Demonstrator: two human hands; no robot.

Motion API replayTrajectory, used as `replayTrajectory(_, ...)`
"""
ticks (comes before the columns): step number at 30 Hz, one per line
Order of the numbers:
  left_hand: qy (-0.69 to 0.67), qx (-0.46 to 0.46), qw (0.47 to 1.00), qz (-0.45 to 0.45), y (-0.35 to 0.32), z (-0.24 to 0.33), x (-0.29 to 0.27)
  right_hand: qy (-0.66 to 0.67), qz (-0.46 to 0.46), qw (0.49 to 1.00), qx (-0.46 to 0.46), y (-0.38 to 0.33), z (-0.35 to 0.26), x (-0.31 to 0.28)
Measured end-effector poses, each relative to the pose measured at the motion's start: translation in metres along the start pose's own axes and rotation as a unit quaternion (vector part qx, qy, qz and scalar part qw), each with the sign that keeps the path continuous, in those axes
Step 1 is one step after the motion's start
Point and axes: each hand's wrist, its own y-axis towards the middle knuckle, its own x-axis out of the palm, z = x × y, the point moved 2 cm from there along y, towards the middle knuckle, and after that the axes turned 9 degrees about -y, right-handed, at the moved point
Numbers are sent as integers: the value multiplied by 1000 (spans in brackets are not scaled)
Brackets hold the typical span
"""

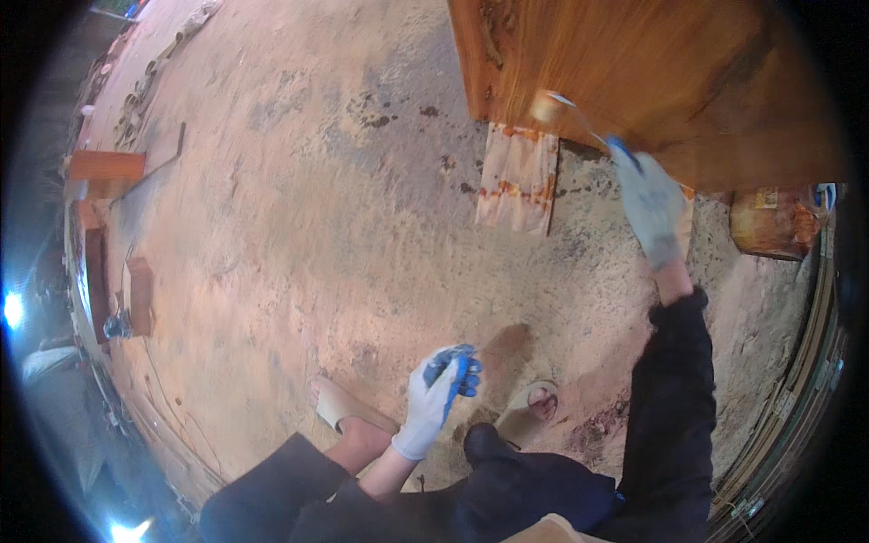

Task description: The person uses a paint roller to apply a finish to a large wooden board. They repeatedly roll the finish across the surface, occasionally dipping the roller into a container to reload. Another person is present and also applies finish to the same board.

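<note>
My right hand [650, 204], in a white glove with blue coating, is stretched out far and to the right. It grips the blue handle of a small paint roller [547, 107]. The roller's head rests at the near edge of a large, glossy brown wooden slab [652, 77] and is slightly blurred. My left hand [439, 389], gloved the same way, hovers in front of my body, away from the slab. Its fingers are curled in, and nothing shows in them. Beneath the slab's near left corner lies a pale board [516, 181] with orange-brown stains.
An orange-stained container [772, 220] stands beside the slab at the right. Long boards [797, 371] line the right edge. At the far left are wooden blocks [107, 166] and a brown wooden piece [138, 296]. Dusty, stained ground [299, 226] spreads between; my feet are below.
</note>
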Motion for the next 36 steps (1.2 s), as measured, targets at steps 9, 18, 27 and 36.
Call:
replayTrajectory(9,32,-26,998,-41,17,-16,6,167,179,968,58,-24,-32,-37)
replayTrajectory(18,7,37,995,-94,14,5,44,172,285,908,256,-41,16,-85)
replayTrajectory(27,71,-28,990,-118,6,-25,61,221,238,897,300,-60,61,-52)
replayTrajectory(36,69,7,981,-181,-17,-9,87,198,33,919,341,-89,18,-29)
